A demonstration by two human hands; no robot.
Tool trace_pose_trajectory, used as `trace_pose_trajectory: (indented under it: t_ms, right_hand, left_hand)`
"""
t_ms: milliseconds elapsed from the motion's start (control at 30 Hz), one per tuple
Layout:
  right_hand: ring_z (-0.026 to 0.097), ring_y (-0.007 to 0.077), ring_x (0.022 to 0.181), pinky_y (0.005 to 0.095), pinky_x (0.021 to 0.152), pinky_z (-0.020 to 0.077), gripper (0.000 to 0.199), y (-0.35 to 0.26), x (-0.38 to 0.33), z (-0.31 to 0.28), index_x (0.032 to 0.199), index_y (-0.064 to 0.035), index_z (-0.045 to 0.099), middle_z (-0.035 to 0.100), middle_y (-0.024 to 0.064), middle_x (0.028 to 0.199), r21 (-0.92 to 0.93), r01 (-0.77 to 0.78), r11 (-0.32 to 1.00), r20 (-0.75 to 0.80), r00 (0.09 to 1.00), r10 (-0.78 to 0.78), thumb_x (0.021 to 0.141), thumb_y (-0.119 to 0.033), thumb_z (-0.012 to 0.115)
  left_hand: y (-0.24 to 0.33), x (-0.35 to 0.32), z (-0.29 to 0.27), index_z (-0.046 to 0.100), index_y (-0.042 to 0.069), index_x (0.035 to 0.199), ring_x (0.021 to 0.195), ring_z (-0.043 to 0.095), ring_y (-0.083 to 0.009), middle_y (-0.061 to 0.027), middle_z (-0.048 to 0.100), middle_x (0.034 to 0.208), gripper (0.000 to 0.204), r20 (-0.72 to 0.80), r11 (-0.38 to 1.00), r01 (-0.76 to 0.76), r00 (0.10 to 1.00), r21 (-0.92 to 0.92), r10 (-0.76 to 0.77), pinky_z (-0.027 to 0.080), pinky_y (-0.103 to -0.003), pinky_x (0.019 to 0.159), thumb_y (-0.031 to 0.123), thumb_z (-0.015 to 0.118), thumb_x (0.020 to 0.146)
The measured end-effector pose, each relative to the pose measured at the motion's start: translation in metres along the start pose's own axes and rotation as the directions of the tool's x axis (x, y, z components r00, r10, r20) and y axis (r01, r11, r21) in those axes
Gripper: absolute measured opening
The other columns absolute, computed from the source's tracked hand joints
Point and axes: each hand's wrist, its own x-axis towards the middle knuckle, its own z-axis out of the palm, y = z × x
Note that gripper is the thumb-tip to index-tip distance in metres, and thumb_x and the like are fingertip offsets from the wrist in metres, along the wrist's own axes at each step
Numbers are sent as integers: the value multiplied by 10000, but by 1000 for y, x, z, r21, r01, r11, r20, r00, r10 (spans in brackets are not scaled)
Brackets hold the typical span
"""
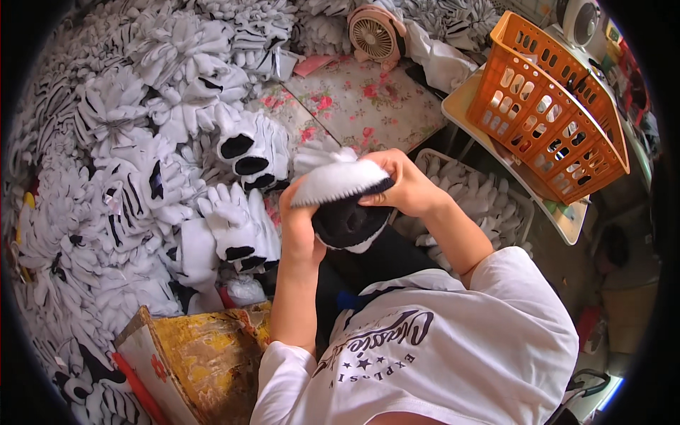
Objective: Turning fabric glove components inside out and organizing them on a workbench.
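Between my two hands is a white fleecy glove (338, 180), its cuff spread wide so that the black lining shows. My left hand (299, 223) grips the cuff's left side, with its fingers mostly behind the fabric. On the other side my right hand (402, 185) pinches the edge, thumb on the dark lining. The white fingers of the glove point away from me, partly hidden behind the folded cuff. Just left of my hands lie stacked white gloves (248, 152) with black openings turned toward me.
A large heap of white gloves (120, 177) fills the left side. A flowered board (368, 106) lies ahead, with a pink fan (374, 35) behind it. At right, an orange basket (545, 106) stands on a small table (464, 106), near a crate of gloves (524, 212). A worn wooden box (212, 354) is lower left.
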Motion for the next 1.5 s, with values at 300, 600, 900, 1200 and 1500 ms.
trace_pose_trajectory:
  t_ms: [300, 600, 900, 1200, 1500]
  right_hand:
    - [668, 177, 896, 330, 858, 523, 297, 29, -11, 3, 1036, -8, 652, 692, 76, 990, 701, -133, 700, -41, 973, 227, 913, -278, 640]
    - [665, 225, 966, 377, 880, 535, 346, 23, -22, 16, 1146, 13, 589, 668, 127, 1074, 718, -91, 690, -88, 972, 220, 921, -248, 615]
    - [676, 252, 931, 386, 840, 550, 393, 36, -25, -1, 1089, 29, 622, 680, 152, 1037, 786, -161, 597, 75, 983, 166, 946, -331, 551]
    - [662, 223, 976, 370, 886, 523, 535, 35, -28, -2, 1121, 26, 617, 680, 148, 1025, 576, -158, 802, -47, 973, 226, 817, -402, 722]
    - [567, 286, 747, 349, 650, 459, 283, 54, -33, -13, 888, -63, 637, 600, 104, 799, -960, -42, 278, -239, 641, -730, 610, -70, 691]
  left_hand:
    - [2, -12, -2, 615, -57, 1129, 1075, 609, -229, -139, 629, 1161, 321, 30, 977, 212, 977, 24, -213, 466, -329, 953, 50, 496, 851]
    - [7, -32, 7, 504, -59, 1256, 1086, 602, -191, -131, 616, 1179, 570, 30, 979, 205, 978, 11, -205, 463, -313, 964, -80, 475, 687]
    - [-6, -35, 16, 639, -67, 1034, 920, 669, -189, -120, 691, 999, 422, -45, 953, 272, 959, -136, -280, 520, -290, 836, -129, 472, 651]
    - [-10, -32, 16, 658, -39, 925, 812, 660, -209, -100, 692, 914, 303, -184, 965, 255, 953, 55, -241, 517, -320, 753, -55, 555, 640]
    - [-62, -44, 30, 624, 21, 827, 894, 619, -273, -66, 571, 812, 232, 496, -431, -311, 755, 847, 428, 485, -358, 663, 149, 620, 634]
